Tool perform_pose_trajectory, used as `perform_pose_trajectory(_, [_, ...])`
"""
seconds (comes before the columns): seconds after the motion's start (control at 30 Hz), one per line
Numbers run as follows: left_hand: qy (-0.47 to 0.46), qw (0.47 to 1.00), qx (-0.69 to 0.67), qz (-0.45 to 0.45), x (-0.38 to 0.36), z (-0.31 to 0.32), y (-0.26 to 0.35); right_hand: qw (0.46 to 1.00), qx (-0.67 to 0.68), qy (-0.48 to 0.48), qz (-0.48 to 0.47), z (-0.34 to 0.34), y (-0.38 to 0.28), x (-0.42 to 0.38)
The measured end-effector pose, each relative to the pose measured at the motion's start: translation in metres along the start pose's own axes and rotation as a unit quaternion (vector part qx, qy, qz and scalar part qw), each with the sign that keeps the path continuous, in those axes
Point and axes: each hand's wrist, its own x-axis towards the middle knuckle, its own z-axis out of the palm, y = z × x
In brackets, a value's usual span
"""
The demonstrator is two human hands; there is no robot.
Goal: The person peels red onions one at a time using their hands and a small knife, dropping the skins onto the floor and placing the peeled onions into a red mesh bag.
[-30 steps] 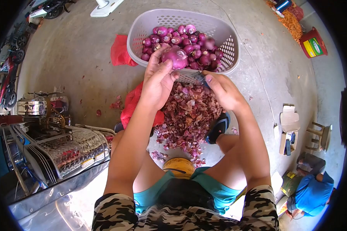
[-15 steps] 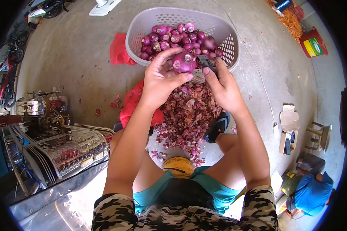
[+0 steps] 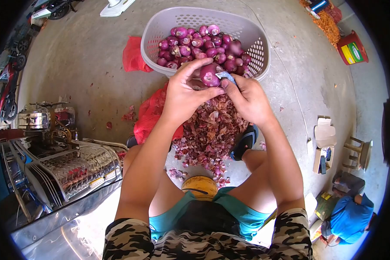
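My left hand point(image 3: 186, 93) is closed around a peeled purple onion point(image 3: 209, 76), fingers over its far side and thumb beneath. In my right hand point(image 3: 248, 96) is a small knife point(image 3: 225, 76), its short blade against the onion's right side; most of its handle is hidden by my fingers. Just beyond both hands stands a grey plastic basket point(image 3: 150, 30) with many purple onions point(image 3: 197, 42) inside. Under my hands, a heap of dry onion skins point(image 3: 211, 130) covers the floor between my feet.
Red mesh bags point(image 3: 136, 54) lie beside the basket and by my left leg. A yellow container point(image 3: 199, 186) stands between my knees. Shiny metal vehicle parts point(image 3: 86, 164) are at left. At right are an open cardboard box point(image 3: 324, 147), a stool point(image 3: 357, 154) and a person in blue point(image 3: 351, 219).
The onion has turned in my left hand and shifted slightly right. The knife blade, previously beside the onion, now touches its side.
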Motion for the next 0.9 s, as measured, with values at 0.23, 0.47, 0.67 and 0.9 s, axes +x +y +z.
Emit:
perform_pose_trajectory(0.23, [-0.012, 0.989, 0.137, 0.047, 0.0, 0.0, -0.002, 0.999, 0.044, 0.019, -0.018, 0.001, -0.003, -0.002])
perform_pose_trajectory(0.47, [-0.009, 0.999, -0.036, -0.023, -0.001, 0.0, 0.001, 0.994, 0.086, 0.066, 0.029, -0.005, 0.007, 0.002])
perform_pose_trajectory(0.67, [-0.001, 0.999, -0.049, -0.014, -0.002, 0.001, 0.004, 0.997, 0.032, 0.074, 0.02, -0.001, 0.009, 0.0])
perform_pose_trajectory(0.9, [-0.006, 1.0, 0.011, 0.019, -0.003, 0.002, 0.0, 0.999, 0.027, 0.029, 0.001, 0.002, 0.001, 0.0])
